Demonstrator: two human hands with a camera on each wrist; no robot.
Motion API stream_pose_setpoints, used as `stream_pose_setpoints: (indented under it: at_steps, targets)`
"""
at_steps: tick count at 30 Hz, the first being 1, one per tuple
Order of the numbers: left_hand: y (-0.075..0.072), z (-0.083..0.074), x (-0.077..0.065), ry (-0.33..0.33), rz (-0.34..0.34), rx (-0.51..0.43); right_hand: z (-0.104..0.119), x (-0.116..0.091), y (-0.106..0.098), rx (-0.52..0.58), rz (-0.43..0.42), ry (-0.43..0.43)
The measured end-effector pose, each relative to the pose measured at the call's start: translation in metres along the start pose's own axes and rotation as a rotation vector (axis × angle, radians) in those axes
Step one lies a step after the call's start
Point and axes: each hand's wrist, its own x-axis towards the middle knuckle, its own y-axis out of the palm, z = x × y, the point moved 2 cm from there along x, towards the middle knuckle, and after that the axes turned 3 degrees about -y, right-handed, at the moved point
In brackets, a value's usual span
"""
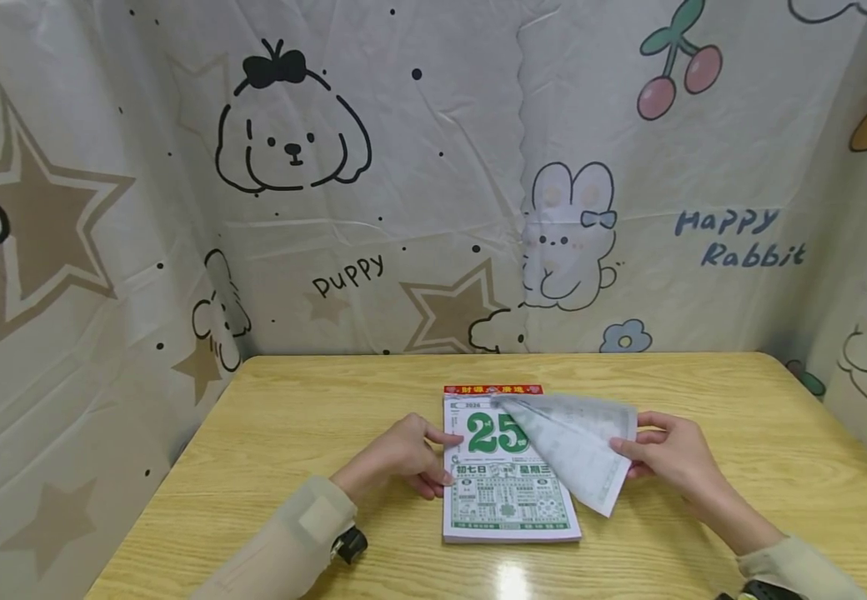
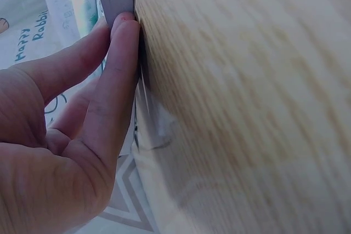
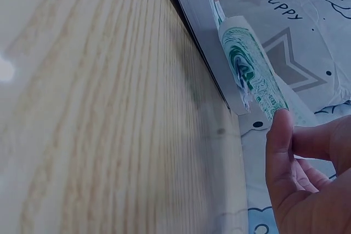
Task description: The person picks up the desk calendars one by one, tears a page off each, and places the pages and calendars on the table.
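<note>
Lightly, my right hand pinches the outer edge of a thin sheet, thumb on the near face and fingers around behind. From this grip the sheet stretches leftward and away from me, narrowing to a fold at the top of the calendar, just under its red band. One corner of it droops toward me, out past the calendar's right side. The right wrist view shows green print on its curled side; how much of its top edge is attached there, I cannot tell.

As I judge it, any pull turns on this: my grip sits to the right of the sheet's top edge and nearer to me, so the line from fingers to fold runs slantwise across the calendar's long axis. That axis points nearly straight away from me.

Opposite, my left hand grips the calendar's left edge about midway along, beside the large green 25, probably to steady it. So it is the nearer hand to the calendar; my right stands well apart from it, with the sheet spanning between.

Underneath, the calendar lies flat on the wood-grain table; beyond hangs the patterned cloth.
</note>
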Motion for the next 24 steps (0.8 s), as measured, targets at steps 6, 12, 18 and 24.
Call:
stream_pose_setpoints:
  at_steps: [6,12,18,24]
  targets:
    - [0.0002,-0.0009,-0.0007,0.000,-0.003,-0.005,-0.0001,-0.0009,-0.0014,0.001,-0.006,-0.008]
    - [0.0012,-0.0003,0.0004,-0.006,0.000,-0.012,-0.0011,-0.0018,-0.0035,-0.009,-0.012,-0.003]
    - [0.0015,-0.0005,0.0007,-0.007,0.000,-0.016,-0.0023,-0.0020,-0.0045,0.010,-0.011,0.001]
    - [0.0015,-0.0006,0.0005,-0.001,0.001,-0.020,-0.0034,-0.0031,-0.0072,0.001,-0.013,0.006]
